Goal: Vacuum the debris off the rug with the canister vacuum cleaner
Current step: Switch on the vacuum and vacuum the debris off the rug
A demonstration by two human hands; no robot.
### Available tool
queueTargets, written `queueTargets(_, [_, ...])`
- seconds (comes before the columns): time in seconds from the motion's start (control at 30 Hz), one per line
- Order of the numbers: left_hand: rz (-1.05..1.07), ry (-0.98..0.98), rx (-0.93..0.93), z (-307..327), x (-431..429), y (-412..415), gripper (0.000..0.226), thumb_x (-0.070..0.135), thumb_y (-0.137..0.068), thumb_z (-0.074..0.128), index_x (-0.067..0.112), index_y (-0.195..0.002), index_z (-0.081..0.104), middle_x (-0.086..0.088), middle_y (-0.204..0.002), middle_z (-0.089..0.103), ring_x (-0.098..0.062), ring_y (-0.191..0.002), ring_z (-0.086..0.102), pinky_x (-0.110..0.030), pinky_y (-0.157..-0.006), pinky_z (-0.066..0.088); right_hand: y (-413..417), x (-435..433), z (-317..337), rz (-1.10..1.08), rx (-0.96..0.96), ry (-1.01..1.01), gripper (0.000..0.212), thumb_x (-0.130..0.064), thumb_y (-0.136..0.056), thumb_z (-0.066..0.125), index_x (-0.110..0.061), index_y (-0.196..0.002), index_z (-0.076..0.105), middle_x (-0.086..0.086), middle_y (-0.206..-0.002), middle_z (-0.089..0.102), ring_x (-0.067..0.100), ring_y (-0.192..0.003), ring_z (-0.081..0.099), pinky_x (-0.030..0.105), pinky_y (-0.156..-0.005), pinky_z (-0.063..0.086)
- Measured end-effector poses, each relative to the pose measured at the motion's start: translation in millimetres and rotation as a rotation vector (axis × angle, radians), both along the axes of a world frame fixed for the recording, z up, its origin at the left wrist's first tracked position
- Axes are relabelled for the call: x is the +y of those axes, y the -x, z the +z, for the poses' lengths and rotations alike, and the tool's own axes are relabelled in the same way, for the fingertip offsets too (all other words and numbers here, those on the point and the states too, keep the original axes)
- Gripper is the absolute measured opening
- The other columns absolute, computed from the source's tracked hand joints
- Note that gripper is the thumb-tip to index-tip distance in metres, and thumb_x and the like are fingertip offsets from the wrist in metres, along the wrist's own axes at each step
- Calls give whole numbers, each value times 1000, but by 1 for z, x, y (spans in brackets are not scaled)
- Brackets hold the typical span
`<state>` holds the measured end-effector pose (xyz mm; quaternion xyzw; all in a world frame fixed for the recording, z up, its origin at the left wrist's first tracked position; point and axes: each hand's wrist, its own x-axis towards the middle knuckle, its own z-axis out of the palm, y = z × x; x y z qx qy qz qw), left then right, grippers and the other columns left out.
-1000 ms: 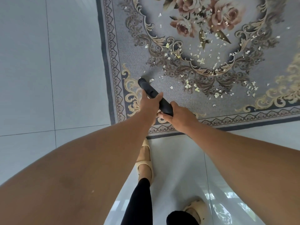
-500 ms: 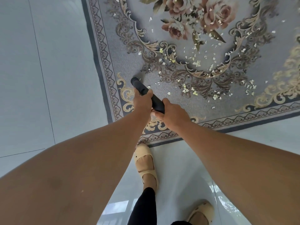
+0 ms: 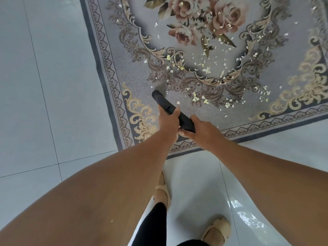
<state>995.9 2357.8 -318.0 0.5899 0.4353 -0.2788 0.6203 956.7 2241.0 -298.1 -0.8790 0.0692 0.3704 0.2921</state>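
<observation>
Head view: left hand (image 3: 168, 121) wrapped round black vacuum tube (image 3: 170, 109), fingers clamped on it, ahead of right hand (image 3: 200, 130), also closed tight on the tube further back. Two-handed hold probably for steering and pressing the tip down. Tube angled forward and left, its end (image 3: 157, 94) at or just above the rug (image 3: 124, 68), near the left corner scroll; contact hard to tell. Debris (image 3: 205, 70), pale scraps, scattered over middle and right of rug, mostly untouched. Nearest scraps just right of tip. Canister out of frame. Feet in beige shoes (image 3: 216, 229) on white tile floor (image 3: 44, 86), off the rug, likely to leave it free for sweeping.
</observation>
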Motion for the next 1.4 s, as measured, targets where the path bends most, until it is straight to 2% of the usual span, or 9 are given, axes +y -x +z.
queueTargets(0.17, [2,52,9,1,-6,27,71,17,-93,62,40,-148,24,-9,-128,55,-29,-102,65,-34,-60,60,27,-16,-5,59,-40,36,38,-46,-93,57,-16,-111,42,-2,-74,54,21,-67,54,30,-51,35])
queueTargets(0.37, [31,45,-25,1,-17,36,81,18,-90,67,39,-151,18,-11,-135,52,-30,-105,65,-30,-54,59,40,-29,-8,10,-98,-8,40,-50,-92,56,-18,-111,43,2,-77,59,22,-67,58,32,-57,41])
queueTargets(0.6, [64,3,-166,-13,-16,-3,83,24,-89,68,39,-152,16,-8,-131,58,-27,-104,66,-47,-82,59,-5,-21,-30,23,-175,34,39,-50,-94,53,-22,-118,42,1,-76,55,24,-67,56,32,-57,40])
queueTargets(0.77, [78,-77,-256,-33,-21,-26,94,42,-76,69,39,-152,15,-7,-130,59,-27,-103,66,-48,-89,55,-41,-27,-40,97,-318,103,45,-63,-90,52,-26,-116,48,-4,-73,54,23,-70,58,33,-58,47])
queueTargets(0.87, [129,-32,-298,-42,-36,-34,105,48,-66,68,40,-152,8,-6,-143,48,-28,-116,60,-50,-96,51,-54,-46,-44,121,-379,111,45,-65,-87,53,-29,-113,50,-3,-76,58,22,-69,59,33,-58,49])
queueTargets(1.03, [223,-66,-406,-55,-62,-41,90,32,-90,62,27,-155,-1,-7,-151,38,-24,-126,50,-39,-104,44,-67,-69,-54,163,-529,78,50,-66,-86,52,-39,-128,46,-6,-88,66,21,-80,63,34,-66,50])
queueTargets(1.13, [228,-102,-418,-61,-76,-52,86,34,-94,56,25,-155,-4,-7,-154,32,-25,-131,45,-35,-105,39,-76,-79,-66,142,-602,52,55,-66,-86,52,-49,-137,41,-5,-98,71,21,-86,66,35,-72,52])
queueTargets(1.27, [149,-177,-422,-56,-89,-54,81,37,-99,48,19,-155,-7,-6,-157,27,-26,-136,38,-36,-107,29,-82,-91,-79,108,-636,7,55,-66,-85,54,-55,-138,41,-8,-99,71,15,-81,64,29,-68,50])
queueTargets(1.4, [169,-149,-457,-66,-87,-54,85,32,-96,52,22,-155,-8,-7,-155,30,-28,-132,43,-38,-106,36,-77,-94,-80,156,-663,34,57,-67,-87,51,-55,-140,36,-8,-96,70,13,-73,59,27,-61,44])
